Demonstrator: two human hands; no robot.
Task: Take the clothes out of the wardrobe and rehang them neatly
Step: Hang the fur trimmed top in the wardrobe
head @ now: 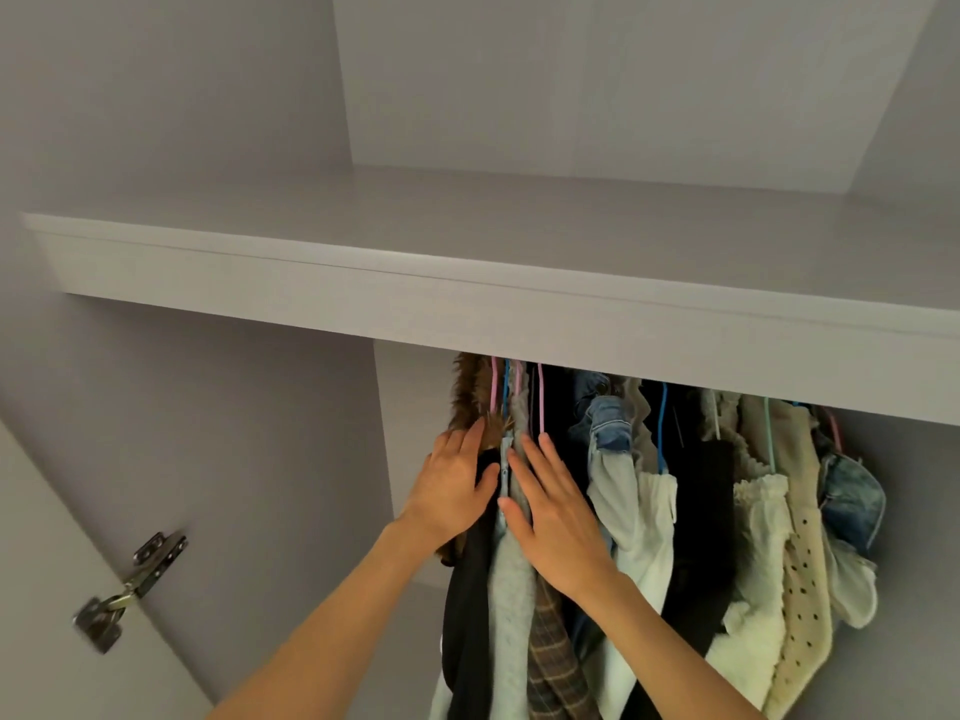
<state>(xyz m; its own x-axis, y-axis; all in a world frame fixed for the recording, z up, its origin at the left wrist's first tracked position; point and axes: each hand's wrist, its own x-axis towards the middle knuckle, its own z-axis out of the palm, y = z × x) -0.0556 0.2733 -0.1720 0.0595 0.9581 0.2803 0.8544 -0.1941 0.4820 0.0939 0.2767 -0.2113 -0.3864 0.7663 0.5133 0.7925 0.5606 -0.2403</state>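
Fingers (470,439) of the left hand (449,491) lie straight against a fur-trimmed dark coat (470,563); the right hand (553,527) presses flat on a grey garment (514,589) beside it. Right of both hands, denim, white and dotted clothes (727,511) hang crowded on coloured hangers (661,428). A shelf (467,298) above hides the rail.

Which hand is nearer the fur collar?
Left. The left hand lies flat with its fingertips touching the fur collar at the row's left end. The right hand rests farther right, on the grey garment.
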